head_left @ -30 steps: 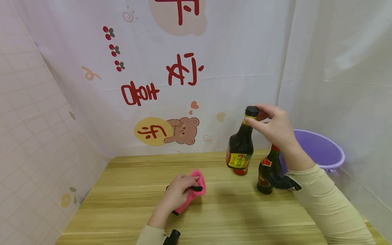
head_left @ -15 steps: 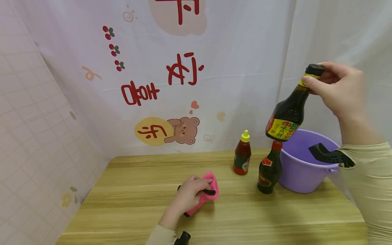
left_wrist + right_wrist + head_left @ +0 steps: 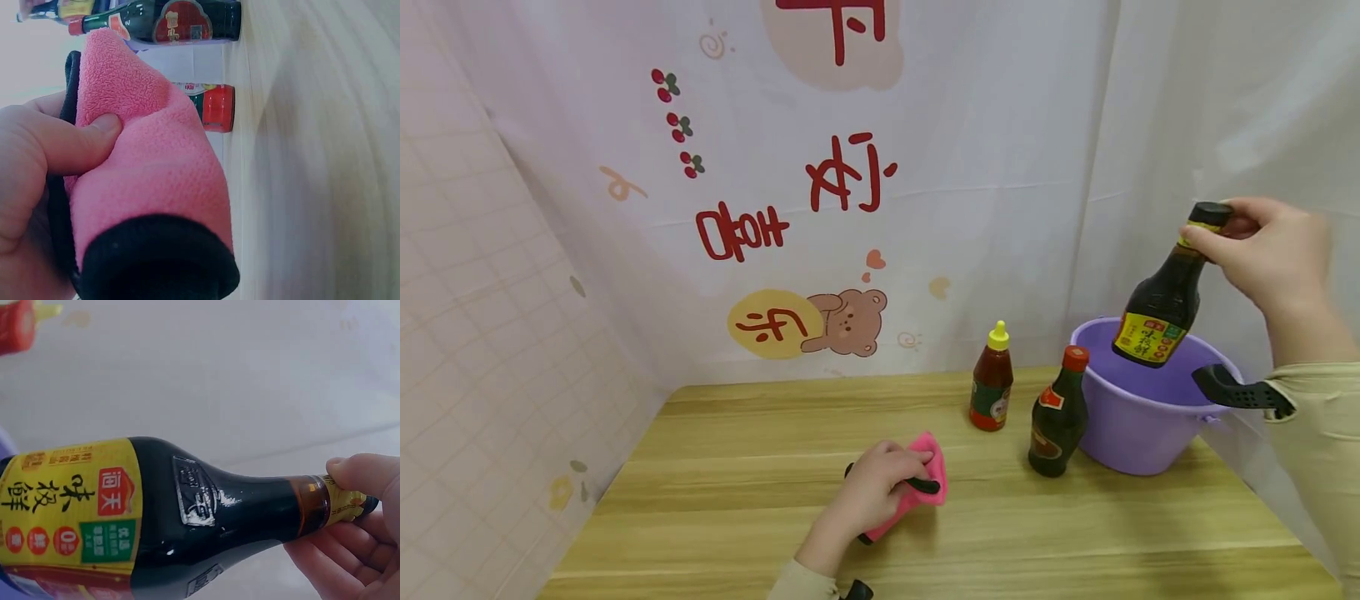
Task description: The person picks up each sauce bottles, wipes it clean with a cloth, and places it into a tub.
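Note:
My right hand [image 3: 1273, 258] pinches a soy sauce bottle [image 3: 1165, 300] by its neck, just under the black cap. The bottle hangs tilted, its base over the mouth of a purple bucket [image 3: 1138, 450]. In the right wrist view the yellow label of the soy sauce bottle [image 3: 69, 506] faces the camera, thumb on one side of the neck and fingers on the other. My left hand [image 3: 872, 487] grips a folded pink cloth [image 3: 934, 467] with black edging, low over the table. In the left wrist view the thumb presses into the fuzzy cloth [image 3: 150, 150].
A dark bottle with a red cap [image 3: 1058, 425] stands just left of the bucket. Further left is a red sauce squeeze bottle [image 3: 991, 387] with a yellow tip. A white printed curtain [image 3: 1000, 125] hangs behind the wooden table [image 3: 737, 467].
My right hand has carried the soy sauce bottle rightward from over the squeeze bottle, up and then down over the bucket. My left hand has shifted right with the cloth.

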A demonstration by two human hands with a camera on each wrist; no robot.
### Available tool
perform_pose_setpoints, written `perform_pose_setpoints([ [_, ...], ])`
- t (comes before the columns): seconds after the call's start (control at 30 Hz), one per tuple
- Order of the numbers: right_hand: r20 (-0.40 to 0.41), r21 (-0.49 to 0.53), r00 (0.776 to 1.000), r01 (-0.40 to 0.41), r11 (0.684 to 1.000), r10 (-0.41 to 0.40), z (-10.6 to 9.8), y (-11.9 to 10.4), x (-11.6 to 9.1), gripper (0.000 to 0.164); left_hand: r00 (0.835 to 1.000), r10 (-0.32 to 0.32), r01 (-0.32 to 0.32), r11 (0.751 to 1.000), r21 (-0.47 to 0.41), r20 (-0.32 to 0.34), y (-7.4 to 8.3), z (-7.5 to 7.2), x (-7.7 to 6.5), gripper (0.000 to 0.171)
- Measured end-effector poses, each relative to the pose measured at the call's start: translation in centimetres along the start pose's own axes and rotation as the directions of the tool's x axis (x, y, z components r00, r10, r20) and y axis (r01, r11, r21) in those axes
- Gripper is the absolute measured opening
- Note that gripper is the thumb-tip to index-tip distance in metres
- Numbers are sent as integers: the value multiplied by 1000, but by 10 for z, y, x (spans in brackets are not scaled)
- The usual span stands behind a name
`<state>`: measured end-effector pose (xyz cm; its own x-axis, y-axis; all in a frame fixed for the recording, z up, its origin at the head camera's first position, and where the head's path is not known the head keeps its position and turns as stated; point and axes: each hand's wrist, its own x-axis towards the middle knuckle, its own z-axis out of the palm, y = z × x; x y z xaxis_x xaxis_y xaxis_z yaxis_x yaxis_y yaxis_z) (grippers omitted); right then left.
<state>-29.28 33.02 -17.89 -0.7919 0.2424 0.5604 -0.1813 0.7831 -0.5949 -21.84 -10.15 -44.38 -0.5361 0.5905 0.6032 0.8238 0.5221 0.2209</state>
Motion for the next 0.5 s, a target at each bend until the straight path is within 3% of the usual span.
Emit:
perform_pose_setpoints([
  [0.27, 122, -134, 992, 43, 990, -27, 25, 47, -9, 54, 999, -35, 35, 999, -22, 13, 3, 0, 0, 27],
  [0.5, 207, -152, 977, 88, 984, -55, 46, 86, -23, 48, 998, -47, 48, 999, -26, 45, 4, 1, -2, 27],
])
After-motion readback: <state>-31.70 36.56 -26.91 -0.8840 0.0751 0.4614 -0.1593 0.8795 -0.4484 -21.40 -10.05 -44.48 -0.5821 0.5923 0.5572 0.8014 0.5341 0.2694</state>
